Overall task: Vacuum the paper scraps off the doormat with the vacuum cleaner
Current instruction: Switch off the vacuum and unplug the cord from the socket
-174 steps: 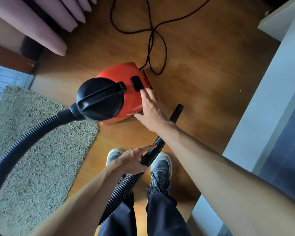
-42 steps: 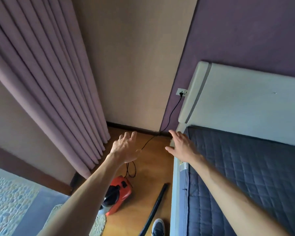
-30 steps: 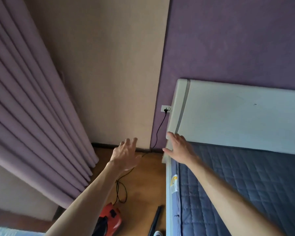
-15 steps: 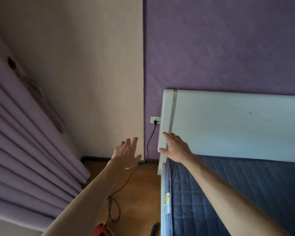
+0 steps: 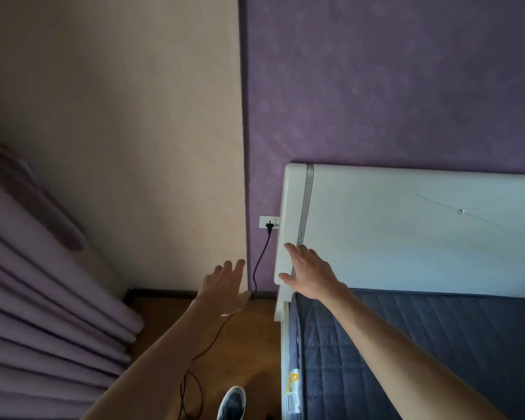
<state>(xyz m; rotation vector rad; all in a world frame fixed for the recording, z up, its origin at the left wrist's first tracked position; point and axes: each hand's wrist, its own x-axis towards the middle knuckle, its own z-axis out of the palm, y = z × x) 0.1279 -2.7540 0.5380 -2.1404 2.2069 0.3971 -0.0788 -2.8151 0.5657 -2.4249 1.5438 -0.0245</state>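
Note:
Both my hands are stretched forward towards the room corner, holding nothing. My left hand hovers open over the floor, just left of the black power cord. My right hand is open, its fingers against the left edge of the white headboard. The cord runs from a black plug in the white wall socket down to the wooden floor, where it loops. The vacuum cleaner and the doormat are out of view.
A bed with a dark quilted mattress fills the right side. Mauve curtains hang on the left. One of my shoes shows on the narrow strip of floor between curtains and bed.
My view has tilted up from the vacuum cleaner to the corner with the socket. I have stepped closer; both hands let go of the hose and reach forward, the right one onto the headboard edge.

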